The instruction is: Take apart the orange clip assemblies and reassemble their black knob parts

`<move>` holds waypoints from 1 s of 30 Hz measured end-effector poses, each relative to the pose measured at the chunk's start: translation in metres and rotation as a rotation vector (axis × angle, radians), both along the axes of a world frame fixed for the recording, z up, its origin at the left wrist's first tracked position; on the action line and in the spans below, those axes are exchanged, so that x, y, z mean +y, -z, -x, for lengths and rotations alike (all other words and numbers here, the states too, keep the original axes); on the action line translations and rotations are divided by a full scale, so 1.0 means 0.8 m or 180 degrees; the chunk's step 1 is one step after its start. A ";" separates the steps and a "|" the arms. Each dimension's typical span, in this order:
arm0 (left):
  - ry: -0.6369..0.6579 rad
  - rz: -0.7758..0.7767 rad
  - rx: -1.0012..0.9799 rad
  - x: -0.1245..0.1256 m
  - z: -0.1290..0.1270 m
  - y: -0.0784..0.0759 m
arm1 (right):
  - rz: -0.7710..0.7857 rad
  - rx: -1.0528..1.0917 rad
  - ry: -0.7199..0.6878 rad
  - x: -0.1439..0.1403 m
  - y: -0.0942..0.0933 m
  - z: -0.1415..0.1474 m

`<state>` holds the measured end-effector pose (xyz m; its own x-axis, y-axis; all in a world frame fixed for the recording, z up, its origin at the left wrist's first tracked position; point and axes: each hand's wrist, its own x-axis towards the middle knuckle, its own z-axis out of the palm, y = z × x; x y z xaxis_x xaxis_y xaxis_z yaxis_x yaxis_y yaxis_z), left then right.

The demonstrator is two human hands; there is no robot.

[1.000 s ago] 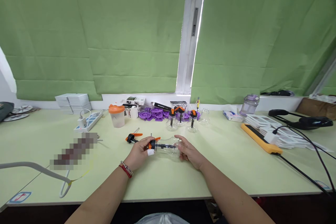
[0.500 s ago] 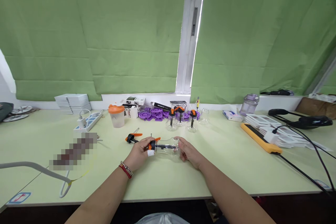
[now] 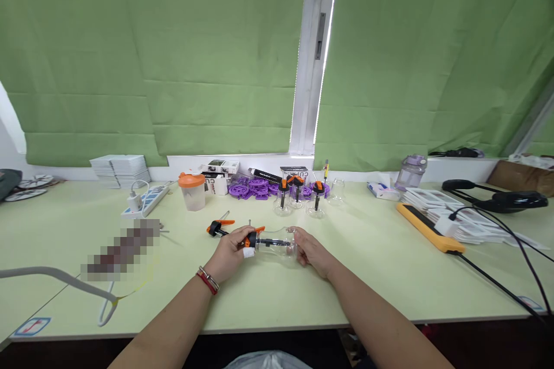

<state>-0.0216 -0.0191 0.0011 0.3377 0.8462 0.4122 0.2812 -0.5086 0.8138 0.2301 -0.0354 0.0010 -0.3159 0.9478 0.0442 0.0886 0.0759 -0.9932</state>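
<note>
Between my hands, a clear glass bottle (image 3: 277, 240) lies sideways just above the table, its black-and-orange top to the left and a dark tube inside. My left hand (image 3: 228, 255) is closed around the top, with a white wrapping on one finger. Around the base, my right hand (image 3: 312, 252) has its fingers curled. A loose black-and-orange top (image 3: 215, 228) rests on the table beyond my left hand. Farther back stand several similar bottles with tops fitted, among them one bottle (image 3: 315, 206), and an open clear glass (image 3: 337, 191).
Purple plastic parts (image 3: 255, 188) lie along the wall beside small boxes (image 3: 220, 176). An orange-lidded cup (image 3: 193, 192) stands left of them. A white power strip (image 3: 147, 200) and a grey hanger (image 3: 64, 277) lie at left, a yellow power strip (image 3: 426, 228) at right.
</note>
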 end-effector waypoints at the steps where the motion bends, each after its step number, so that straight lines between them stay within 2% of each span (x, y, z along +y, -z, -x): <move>1: -0.0019 0.0002 -0.0003 0.000 0.000 0.000 | 0.0030 0.0024 0.0003 0.000 0.000 0.001; 6: -0.0001 -0.0114 -0.0025 -0.005 0.000 -0.002 | -0.0006 0.0097 0.0099 0.001 0.003 0.002; 10: -0.0071 -0.0256 -0.0006 -0.009 -0.002 -0.004 | -0.0141 0.0142 -0.0001 0.001 0.007 0.000; 13: -0.0193 -0.0189 -0.0373 -0.009 -0.006 -0.003 | -0.0283 0.0017 -0.0144 -0.001 0.007 0.000; 16: -0.0126 -0.0059 -0.0913 -0.007 -0.010 0.000 | -0.0460 -0.0248 -0.0207 -0.002 0.007 0.001; 18: -0.0067 -0.0066 -0.0979 -0.008 -0.012 0.001 | -0.0562 -0.0343 -0.0181 -0.001 0.009 0.002; 20: 0.0003 -0.0197 -0.0744 -0.011 -0.013 -0.002 | -0.0626 -0.0413 -0.0143 0.002 0.014 0.002; 24: 0.0194 -0.0579 0.0159 -0.021 -0.015 -0.009 | -0.0829 -0.0832 -0.0108 0.006 0.026 0.003; 27: 0.0454 -0.0589 0.0758 -0.025 -0.015 -0.009 | -0.1119 -0.1238 -0.0212 0.005 0.028 0.007; 30: 0.0553 -0.0506 0.1016 -0.023 -0.012 -0.002 | -0.1297 -0.1536 -0.0233 0.005 0.026 0.012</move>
<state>-0.0117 -0.0372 0.0026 0.6026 0.6992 0.3847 0.4059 -0.6836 0.6066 0.2202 -0.0316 -0.0196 -0.4536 0.8601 0.2333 0.4993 0.4621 -0.7329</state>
